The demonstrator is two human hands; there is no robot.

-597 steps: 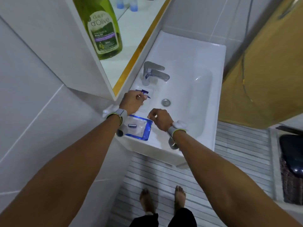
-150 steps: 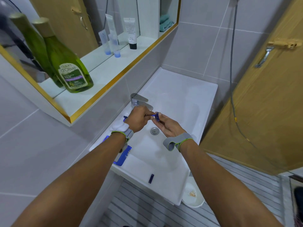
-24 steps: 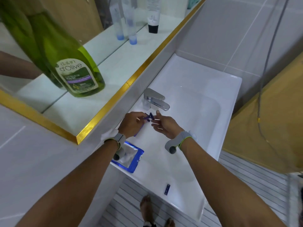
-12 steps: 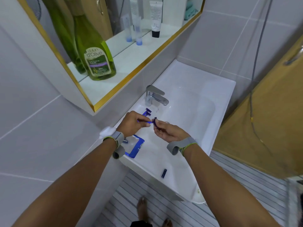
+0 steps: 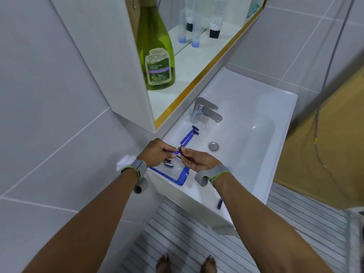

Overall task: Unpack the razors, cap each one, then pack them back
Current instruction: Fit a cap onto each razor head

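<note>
White sink, slim blue razor pinched by left hand, right hand pinching its dark tip

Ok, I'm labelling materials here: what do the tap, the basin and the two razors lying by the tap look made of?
Tap: polished chromed metal, judging by mirror-like highlights. Basin: likely glazed white ceramic, glossy with soft reflections. Razors: apparently blue plastic, thin, uniformly coloured.

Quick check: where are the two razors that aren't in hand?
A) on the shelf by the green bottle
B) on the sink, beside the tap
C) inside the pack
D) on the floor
B: the two razors lie side by side on the sink, just beside the tap.
</note>
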